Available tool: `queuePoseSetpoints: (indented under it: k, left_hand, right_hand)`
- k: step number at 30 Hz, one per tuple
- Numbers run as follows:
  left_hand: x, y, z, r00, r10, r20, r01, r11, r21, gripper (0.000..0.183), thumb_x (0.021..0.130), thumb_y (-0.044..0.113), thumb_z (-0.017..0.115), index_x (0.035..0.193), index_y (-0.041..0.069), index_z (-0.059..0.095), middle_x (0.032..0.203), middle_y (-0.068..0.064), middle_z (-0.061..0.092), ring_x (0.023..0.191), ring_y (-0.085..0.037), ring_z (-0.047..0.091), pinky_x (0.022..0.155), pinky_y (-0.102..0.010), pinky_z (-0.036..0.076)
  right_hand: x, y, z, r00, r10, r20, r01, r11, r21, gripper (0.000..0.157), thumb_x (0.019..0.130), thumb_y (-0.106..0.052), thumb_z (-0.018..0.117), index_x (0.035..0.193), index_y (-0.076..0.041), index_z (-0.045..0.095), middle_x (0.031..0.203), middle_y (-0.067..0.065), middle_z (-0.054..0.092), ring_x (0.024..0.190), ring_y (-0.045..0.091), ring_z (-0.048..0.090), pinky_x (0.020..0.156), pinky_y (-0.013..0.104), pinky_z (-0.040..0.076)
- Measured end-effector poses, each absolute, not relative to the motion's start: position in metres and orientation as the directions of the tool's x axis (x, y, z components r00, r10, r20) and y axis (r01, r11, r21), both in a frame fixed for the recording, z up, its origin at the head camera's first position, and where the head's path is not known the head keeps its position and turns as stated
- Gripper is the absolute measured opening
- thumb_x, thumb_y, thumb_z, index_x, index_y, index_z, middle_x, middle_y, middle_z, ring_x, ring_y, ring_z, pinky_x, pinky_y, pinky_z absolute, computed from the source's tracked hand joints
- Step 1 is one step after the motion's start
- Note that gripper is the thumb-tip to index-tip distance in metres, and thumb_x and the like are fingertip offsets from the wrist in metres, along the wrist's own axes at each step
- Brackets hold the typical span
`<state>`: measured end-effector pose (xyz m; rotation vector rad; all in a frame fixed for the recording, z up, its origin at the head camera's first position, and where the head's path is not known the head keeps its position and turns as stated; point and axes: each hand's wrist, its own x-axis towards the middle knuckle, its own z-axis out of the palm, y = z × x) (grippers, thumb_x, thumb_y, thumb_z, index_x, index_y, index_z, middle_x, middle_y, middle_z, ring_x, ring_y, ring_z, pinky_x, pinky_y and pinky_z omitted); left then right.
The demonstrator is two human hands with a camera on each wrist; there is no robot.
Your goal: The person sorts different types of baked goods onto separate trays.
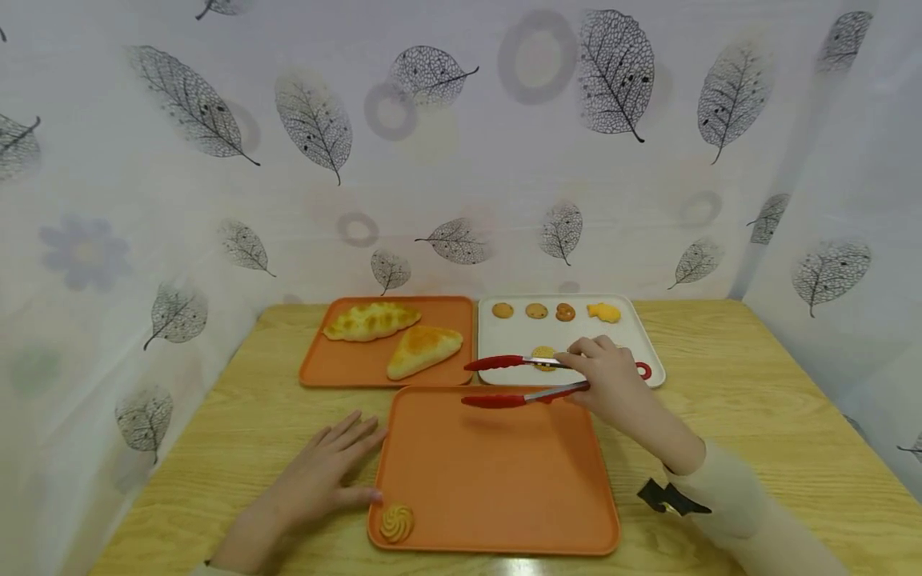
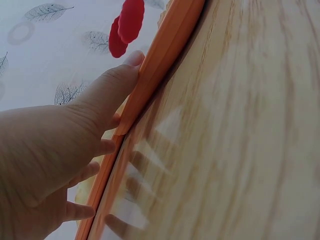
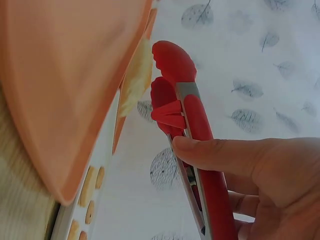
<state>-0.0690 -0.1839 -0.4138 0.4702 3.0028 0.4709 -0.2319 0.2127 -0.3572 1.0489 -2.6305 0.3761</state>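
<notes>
My right hand [image 1: 612,380] grips a pair of red-tipped metal tongs [image 3: 205,160], thumb on one arm. The tongs' tips stand apart with nothing between them, above the far edge of the front orange tray [image 1: 497,480]. In the head view my left hand [image 1: 317,476] lies at that tray's left side with its fingers spread. Its thumb touches the tray's rim, as the left wrist view also shows. A swirled cookie [image 1: 397,523] sits in the tray's near left corner.
Behind, a second orange tray [image 1: 338,370] bears a long braided bread [image 1: 370,321] and a triangular bread [image 1: 425,352]. Beside it, a white tray [image 1: 497,340] holds several small cookies, including a fish-shaped one [image 1: 603,312]. A leaf-patterned cloth [image 1: 461,160] hangs behind the wooden table [image 1: 756,384].
</notes>
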Motion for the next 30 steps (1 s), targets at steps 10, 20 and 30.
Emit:
queuePoseSetpoints:
  k: [10, 20, 30]
  left_hand:
    - [-0.068, -0.184, -0.414, -0.952, 0.306, -0.02, 0.286, 0.908, 0.308, 0.086, 0.082, 0.07, 0.055, 0.15, 0.02, 0.041, 0.156, -0.008, 0.039, 0.147, -0.038, 0.027, 0.11, -0.068, 0.029]
    - [-0.069, -0.184, -0.414, -0.953, 0.302, -0.02, 0.281, 0.907, 0.314, 0.087, 0.081, 0.072, 0.054, 0.15, 0.021, 0.04, 0.156, -0.007, 0.039, 0.148, -0.037, 0.025, 0.112, -0.067, 0.028]
    - [-0.068, -0.184, -0.414, -0.954, 0.3, -0.01, 0.282, 0.908, 0.309, 0.086, 0.081, 0.072, 0.055, 0.15, 0.021, 0.041, 0.156, -0.007, 0.039, 0.148, -0.036, 0.025, 0.113, -0.066, 0.027]
  right_hand:
    - [-0.201, 0.196, -0.35, -0.6, -0.742, 0.298, -0.797, 0.585, -0.146, 0.051, 0.063, -0.018, 0.091, 0.11, -0.011, 0.074, 0.1, 0.003, 0.062, 0.091, 0.021, 0.051, 0.061, 0.03, 0.038]
    - [-0.19, 0.18, -0.359, -0.514, -0.835, 0.197, -0.855, 0.479, -0.201, 0.049, 0.066, -0.023, 0.09, 0.111, -0.015, 0.073, 0.103, -0.001, 0.062, 0.093, 0.019, 0.051, 0.067, 0.03, 0.04]
    - [-0.181, 0.161, -0.363, -0.442, -0.887, 0.136, -0.886, 0.407, -0.223, 0.046, 0.069, -0.022, 0.089, 0.112, -0.018, 0.073, 0.102, -0.003, 0.062, 0.095, 0.017, 0.05, 0.071, 0.028, 0.041]
